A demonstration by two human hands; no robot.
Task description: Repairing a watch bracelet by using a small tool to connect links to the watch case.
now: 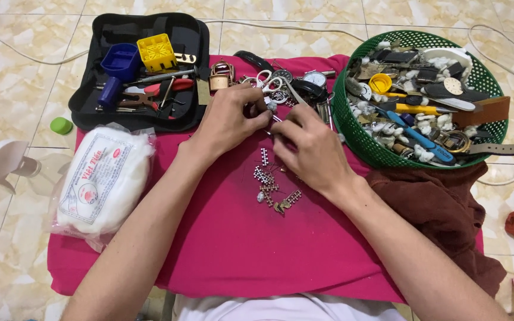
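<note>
Pink cloth [227, 238] at centre frame: my left hand [227, 122] and right hand [307, 145] pinch a small metal part [270, 116] together. Loose bracelet links [269, 184] lie just below. I judge steady, close fingertip support essential.

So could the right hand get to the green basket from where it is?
Probably yes. The right hand is busy pinching something small together with the left hand, but the green basket sits just beside it on that side, and nothing stands between them on the pink cloth.
</note>
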